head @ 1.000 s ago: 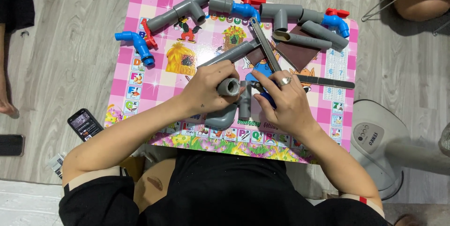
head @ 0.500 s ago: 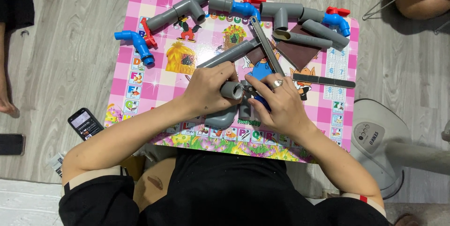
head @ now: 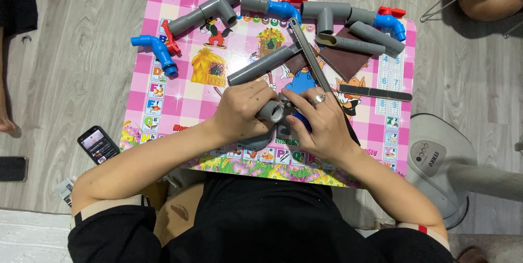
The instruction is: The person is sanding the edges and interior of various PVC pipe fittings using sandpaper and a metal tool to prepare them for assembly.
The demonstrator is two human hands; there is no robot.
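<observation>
My left hand (head: 242, 111) is curled shut around a short grey pipe piece (head: 269, 111), whose open round end shows just past my fingers and faces toward my right hand (head: 320, 124). That right hand is also closed, its fingers wrapped over a blue fitting (head: 301, 122) with a grey fitting (head: 283, 130) just below it; how these join under my fingers I cannot tell. The two hands sit nearly touching near the front edge of the pink worktop (head: 163, 91), so the pipe piece's axis runs roughly left to right, its open mouth right beside the blue fitting, the right hand being the nearer to it. Just beyond my knuckles a long grey pipe (head: 264, 64) lies slantwise, and a thin grey bar (head: 310, 56) crosses its far end. Farther back lie a grey tee with pipe (head: 210, 9), a blue elbow with a red handle (head: 158, 47), and another grey tee (head: 327, 15). A phone (head: 98, 144) rests on the floor to my left.
</observation>
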